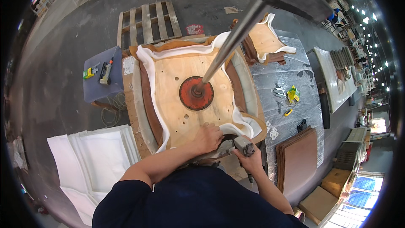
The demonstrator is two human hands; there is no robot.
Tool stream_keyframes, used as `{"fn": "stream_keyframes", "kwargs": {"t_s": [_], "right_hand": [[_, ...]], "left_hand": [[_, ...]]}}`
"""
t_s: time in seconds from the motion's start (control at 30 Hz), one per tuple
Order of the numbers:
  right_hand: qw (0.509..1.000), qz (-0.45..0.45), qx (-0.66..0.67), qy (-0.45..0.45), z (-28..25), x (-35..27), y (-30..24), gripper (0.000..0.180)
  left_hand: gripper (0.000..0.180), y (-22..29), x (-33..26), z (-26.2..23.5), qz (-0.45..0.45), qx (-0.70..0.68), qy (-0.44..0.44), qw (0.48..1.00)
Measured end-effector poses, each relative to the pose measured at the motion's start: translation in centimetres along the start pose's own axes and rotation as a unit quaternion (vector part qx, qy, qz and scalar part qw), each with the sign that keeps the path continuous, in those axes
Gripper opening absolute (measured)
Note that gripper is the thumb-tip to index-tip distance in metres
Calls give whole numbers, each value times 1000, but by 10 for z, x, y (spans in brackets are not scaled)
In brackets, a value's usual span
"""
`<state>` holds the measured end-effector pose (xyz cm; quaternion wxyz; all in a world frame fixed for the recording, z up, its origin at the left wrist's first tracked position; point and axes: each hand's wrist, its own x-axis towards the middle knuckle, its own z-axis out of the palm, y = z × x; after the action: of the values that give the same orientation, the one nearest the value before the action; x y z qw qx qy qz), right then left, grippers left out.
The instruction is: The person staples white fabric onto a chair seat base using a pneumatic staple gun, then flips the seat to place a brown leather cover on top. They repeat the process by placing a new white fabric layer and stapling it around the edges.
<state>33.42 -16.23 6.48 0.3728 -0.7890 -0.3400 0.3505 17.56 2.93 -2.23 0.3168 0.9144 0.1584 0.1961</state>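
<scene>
Pressing down at the lower middle of the frame, the left hand (pixel 207 137) lies with fingers curled on the near edge of the pale plywood seat base (pixel 185 80), pinning the white foam padding and brown leather cover (pixel 148 88) that wrap up around its rim. Just beside it, to the right, the right hand (pixel 249 157) is clenched around the grip of a grey pneumatic staple gun (pixel 236 144), whose nose points at the folded edge close to the left fingers. The seat base fills the centre of the frame, lying upside down on a work stand, with a round red metal plate (pixel 196 93) at its middle and a shiny steel pole (pixel 230 44) rising from that plate toward the upper right. A second, smaller plywood seat panel (pixel 265 38) lies at upper right on a plastic-covered table (pixel 291 76). White foam sheets (pixel 97 152) are stacked at lower left, and a wooden pallet (pixel 147 21) lies on the floor at the top.
</scene>
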Motion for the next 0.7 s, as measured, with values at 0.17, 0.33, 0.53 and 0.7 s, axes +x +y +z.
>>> {"fn": "stream_keyframes", "kwargs": {"t_s": [0.17,0.33,0.53,0.7], "right_hand": [[991,106,6,-84,-10,14,-33,70],[969,200,23,-145,-4,47,-55,43],[962,223,-6,-158,9,58,-61,34],[960,246,-40,-129,18,60,-64,36]], "left_hand": [[17,-4,-13,7,-59,14,61,996],[18,-2,-22,10,-97,-7,96,991],[16,-4,-22,10,-113,-21,99,988],[13,-5,-24,11,-116,-14,99,988]]}}
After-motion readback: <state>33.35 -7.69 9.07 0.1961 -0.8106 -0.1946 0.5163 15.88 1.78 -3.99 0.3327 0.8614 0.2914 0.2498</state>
